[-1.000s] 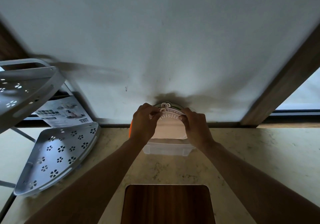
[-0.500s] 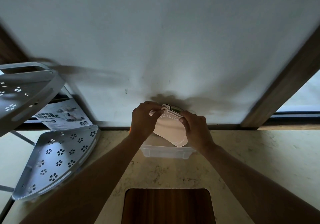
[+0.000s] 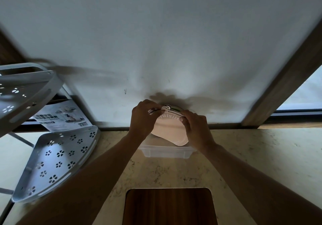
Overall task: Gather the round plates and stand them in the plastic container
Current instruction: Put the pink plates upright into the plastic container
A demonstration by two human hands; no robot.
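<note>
A clear plastic container (image 3: 166, 152) sits on the counter against the white wall. Above it both hands hold a pale pink round plate (image 3: 169, 130) with lettering near its rim. The plate is tilted, its lower edge down to the right inside the container. My left hand (image 3: 142, 118) pinches the plate's upper left edge. My right hand (image 3: 196, 127) grips its right side. Behind the pink plate, the rims of other plates (image 3: 174, 107), one green-edged, stand upright and show only at the top.
A grey perforated corner shelf rack (image 3: 54, 157) stands on the counter at the left, with a printed box (image 3: 61, 116) behind it. A dark wooden board (image 3: 169, 207) lies at the near edge. A wooden window frame (image 3: 282, 85) rises at the right.
The pink plate has gone from upright to tilted, its lower edge swinging right. Both hands shifted slightly with it.
</note>
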